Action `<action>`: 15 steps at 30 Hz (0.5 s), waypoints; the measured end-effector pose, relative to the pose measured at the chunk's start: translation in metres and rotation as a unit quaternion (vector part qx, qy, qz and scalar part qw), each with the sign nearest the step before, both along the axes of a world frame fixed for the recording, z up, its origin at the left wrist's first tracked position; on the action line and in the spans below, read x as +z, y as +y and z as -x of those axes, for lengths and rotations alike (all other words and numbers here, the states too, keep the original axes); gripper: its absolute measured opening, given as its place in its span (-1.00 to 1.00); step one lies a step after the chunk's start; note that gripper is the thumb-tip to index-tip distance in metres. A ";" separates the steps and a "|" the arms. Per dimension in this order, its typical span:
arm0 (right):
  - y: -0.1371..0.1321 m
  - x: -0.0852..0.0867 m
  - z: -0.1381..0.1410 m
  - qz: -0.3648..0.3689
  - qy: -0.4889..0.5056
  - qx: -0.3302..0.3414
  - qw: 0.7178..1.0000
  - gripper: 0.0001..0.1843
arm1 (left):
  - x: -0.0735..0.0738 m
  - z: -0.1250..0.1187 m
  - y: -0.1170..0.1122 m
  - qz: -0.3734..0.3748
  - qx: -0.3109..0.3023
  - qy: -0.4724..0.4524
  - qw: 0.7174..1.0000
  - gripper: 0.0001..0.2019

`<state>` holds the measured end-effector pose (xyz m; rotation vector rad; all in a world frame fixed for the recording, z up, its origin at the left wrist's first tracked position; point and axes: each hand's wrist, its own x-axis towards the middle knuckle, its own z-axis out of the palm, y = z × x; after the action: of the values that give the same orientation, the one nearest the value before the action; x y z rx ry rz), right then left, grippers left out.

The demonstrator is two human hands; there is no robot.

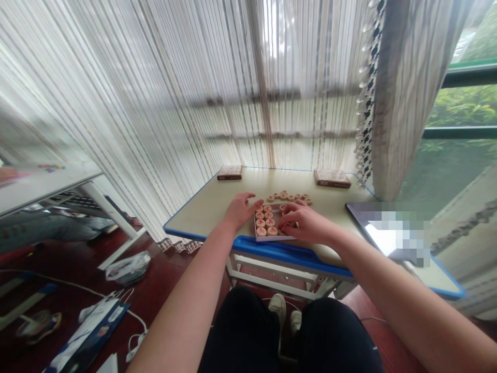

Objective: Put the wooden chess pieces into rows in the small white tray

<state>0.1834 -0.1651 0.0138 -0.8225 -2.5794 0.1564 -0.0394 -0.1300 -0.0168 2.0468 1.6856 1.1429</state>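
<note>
A shallow box point(274, 238) near the front edge of the desk holds round wooden Chinese chess pieces point(261, 223) with red characters, set in rows. My left hand point(241, 210) is at the box's left side, fingers apart and holding nothing, its thumb close to the rim. Over the right part of the box, my right hand point(301, 220) has its fingers bent down and closed on a chess piece, mostly hidden beneath the fingertips. Just behind the box lie several loose chess pieces point(283, 196), partly covered by my right hand.
Two flat brown boxes point(230, 172) stand at the back corners of the desk point(202, 207). A device with a bright screen point(382, 235) lies on the right. Another table point(46, 181) is at the left. A plastic bag point(128, 268) and cables are on the floor.
</note>
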 end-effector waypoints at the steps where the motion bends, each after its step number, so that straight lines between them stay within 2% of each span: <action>1: 0.000 0.000 0.000 0.004 -0.001 0.006 1.000 -0.84 | 0.000 0.000 0.000 -0.002 0.000 0.004 1.000 -0.44; 9: 0.000 0.002 -0.003 0.015 0.008 0.019 1.000 -0.83 | -0.002 0.001 0.001 0.017 0.001 -0.044 0.999 -0.39; 15: 0.000 0.003 -0.005 0.022 -0.001 0.042 0.999 -0.74 | -0.004 0.002 0.001 0.010 0.003 -0.042 0.999 -0.43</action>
<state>0.1880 -0.1649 0.0168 -0.7307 -2.6219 0.2395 -0.0415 -0.1290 -0.0209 1.9546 1.6583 1.1926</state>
